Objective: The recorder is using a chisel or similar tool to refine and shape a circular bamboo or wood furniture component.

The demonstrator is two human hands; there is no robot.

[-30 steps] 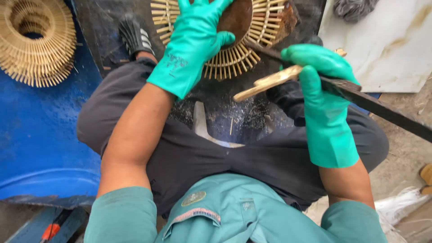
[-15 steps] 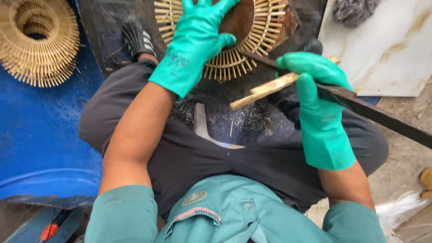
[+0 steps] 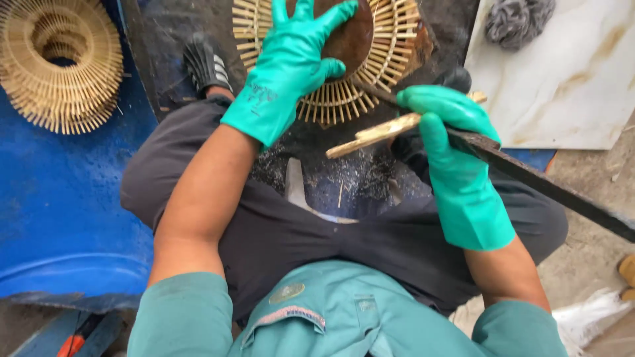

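Left hand [image 3: 291, 66], fingers spread flat, presses the round slatted bamboo piece [image 3: 390, 49] at far centre. Right hand [image 3: 450, 132], fingers clenched, grips a dark blade [image 3: 549, 182] and bamboo strip [image 3: 370, 135].

Craft workshop: stacked bamboo-stick discs [image 3: 61, 63], blue drum [image 3: 59, 218].

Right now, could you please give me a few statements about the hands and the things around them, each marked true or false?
1. The left hand rests on the round slatted piece. True.
2. The right hand is bare. False: it wears a green glove.
3. The right hand holds a long dark blade and pale sticks. True.
4. The stack of woven rounds lies on the marble slab. False: it sits on the blue surface.
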